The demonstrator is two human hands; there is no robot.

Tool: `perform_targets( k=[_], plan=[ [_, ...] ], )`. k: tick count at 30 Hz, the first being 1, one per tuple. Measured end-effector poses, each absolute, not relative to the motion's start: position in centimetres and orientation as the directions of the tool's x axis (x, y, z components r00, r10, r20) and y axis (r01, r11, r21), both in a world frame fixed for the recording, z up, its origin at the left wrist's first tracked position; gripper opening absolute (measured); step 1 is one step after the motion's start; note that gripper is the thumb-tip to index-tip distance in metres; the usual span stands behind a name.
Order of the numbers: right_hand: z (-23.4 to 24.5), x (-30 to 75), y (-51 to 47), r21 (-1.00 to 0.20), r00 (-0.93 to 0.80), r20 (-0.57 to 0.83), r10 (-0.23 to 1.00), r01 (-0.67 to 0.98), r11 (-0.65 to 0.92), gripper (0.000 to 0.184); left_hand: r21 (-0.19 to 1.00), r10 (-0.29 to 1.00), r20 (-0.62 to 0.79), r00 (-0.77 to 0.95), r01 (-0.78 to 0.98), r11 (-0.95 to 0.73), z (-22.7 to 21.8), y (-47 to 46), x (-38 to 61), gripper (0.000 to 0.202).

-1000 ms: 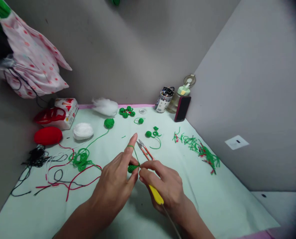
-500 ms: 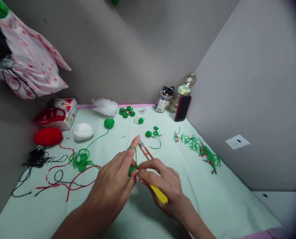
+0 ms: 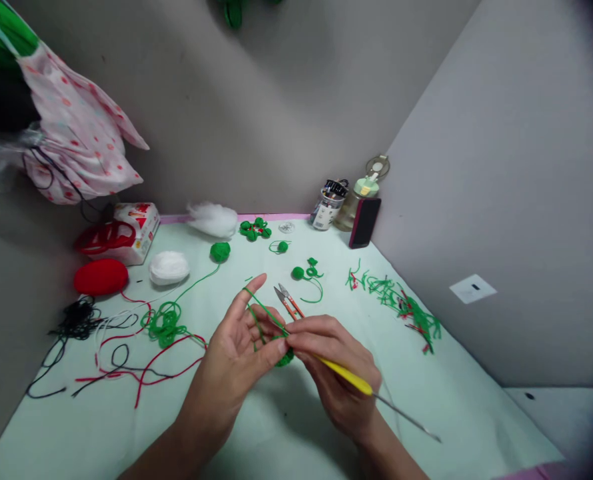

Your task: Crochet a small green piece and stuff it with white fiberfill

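Note:
Between thumb and fingers my left hand (image 3: 236, 347) pinches a small green crochet piece (image 3: 285, 358), partly hidden by the fingers. Green yarn (image 3: 266, 311) loops over its raised index finger and runs down to the piece. My right hand (image 3: 339, 373) is closed round a crochet hook (image 3: 349, 377) with a yellow handle, held like a pen. The hook's bare metal end sticks out toward the lower right, while its working tip is hidden at the crochet piece. Just beyond my fingertips lie thread snips (image 3: 288, 302) with orange handles, blades pointing away.
At left are a green yarn tangle (image 3: 165, 325), a red yarn ball (image 3: 100, 277), a white ball (image 3: 169, 267) and black yarn (image 3: 79, 319). Farther back sit stuffing (image 3: 213, 221) and green crocheted pieces (image 3: 255, 229). Yarn scraps (image 3: 401, 303), a phone (image 3: 365, 223) and a pen cup (image 3: 328, 207) are right.
My left hand has turned to show its palm, its index finger tilting left with the yarn. The crochet piece has shifted right, and the hook has swung flatter, showing its metal end.

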State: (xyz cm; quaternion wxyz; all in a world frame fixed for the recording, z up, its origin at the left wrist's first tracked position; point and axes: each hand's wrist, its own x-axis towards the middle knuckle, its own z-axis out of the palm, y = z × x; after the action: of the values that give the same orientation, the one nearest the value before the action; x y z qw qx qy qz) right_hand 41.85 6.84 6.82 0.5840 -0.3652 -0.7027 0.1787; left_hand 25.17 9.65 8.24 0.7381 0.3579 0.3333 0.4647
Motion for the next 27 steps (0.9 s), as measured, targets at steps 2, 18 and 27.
perform_targets(
  k=[2, 18, 27],
  plan=[
    [7.0, 41.8, 7.0, -0.732, -0.015, 0.650, 0.759, 0.255, 0.632, 0.029, 0.834, 0.926, -0.152, 0.346, -0.458, 0.308, 8.2, 9.6, 25.3, 0.095],
    [6.4, 42.2, 8.3, -0.901, 0.168, 0.337, 0.927, -0.229, 0.369, 0.012, 0.961, 0.911, -0.091, 0.402, -0.204, 0.186, 8.1, 9.7, 25.1, 0.105],
    [6.3, 41.7, 8.1, -0.884, 0.139, 0.312, 0.940, -0.320, 0.341, 0.006, 0.950, 0.900, -0.015, 0.436, -0.275, 0.149, 7.8, 9.5, 25.0, 0.085]
  ],
)
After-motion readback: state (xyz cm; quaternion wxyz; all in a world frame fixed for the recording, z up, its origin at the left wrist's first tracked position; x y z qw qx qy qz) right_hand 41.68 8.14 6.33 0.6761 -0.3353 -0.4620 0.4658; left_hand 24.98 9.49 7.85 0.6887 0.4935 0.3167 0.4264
